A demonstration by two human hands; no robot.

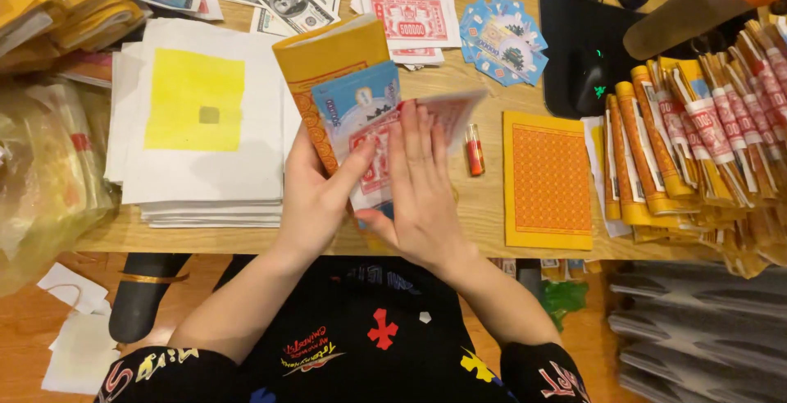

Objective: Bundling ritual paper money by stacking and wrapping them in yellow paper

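Near the table's (484, 206) front edge, the left hand (316, 198) gripped a paper bundle (348, 91); the right hand (422, 186) lay flat on it, pinching a red note (449, 109).

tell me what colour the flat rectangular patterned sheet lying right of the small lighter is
Orange lattice pattern with a yellow border, on the flat rectangular patterned sheet; head view shows it best.

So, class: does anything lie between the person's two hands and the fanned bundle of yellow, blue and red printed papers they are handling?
Nothing visible does. The left hand and right hand both already grip the fanned bundle of yellow, blue and red printed papers directly, above the wooden table.
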